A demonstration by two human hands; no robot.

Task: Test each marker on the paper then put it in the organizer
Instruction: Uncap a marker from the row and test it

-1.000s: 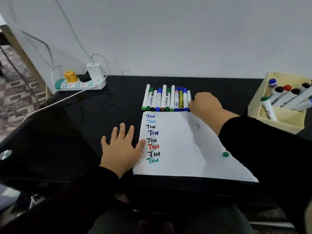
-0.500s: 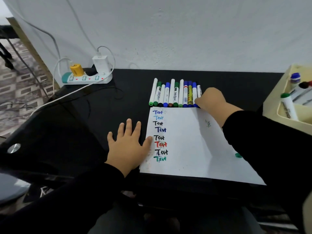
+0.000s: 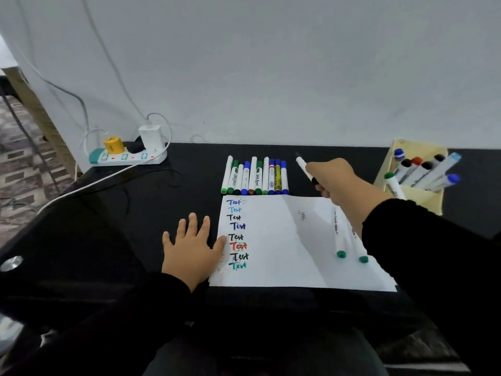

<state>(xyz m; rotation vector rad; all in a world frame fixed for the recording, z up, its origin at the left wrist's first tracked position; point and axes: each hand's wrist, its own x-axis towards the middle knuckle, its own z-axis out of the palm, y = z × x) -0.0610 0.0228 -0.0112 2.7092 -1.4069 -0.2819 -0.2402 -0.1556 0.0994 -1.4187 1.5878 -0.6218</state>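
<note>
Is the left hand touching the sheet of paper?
Touching. The head view shows the left hand flat on the table, its thumb tip lying on the left edge of the paper.

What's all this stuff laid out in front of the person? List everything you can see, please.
Markers in a row: ten, white barrels with green, blue, black and brown caps, on the table above the paper.
Held marker: one, white with a black end, in the right hand.
Markers on the paper: two, green caps, near its right side.
Paper: one, white, eight coloured "Test" words down its left edge.
Organizer: one, cream, far right, holding about seven markers.
Power strip: one, white, back left, with a white charger and a yellow plug.
Table: black.
Left hand: flat, at the paper's left edge.
Right hand: grips the held marker.
</note>
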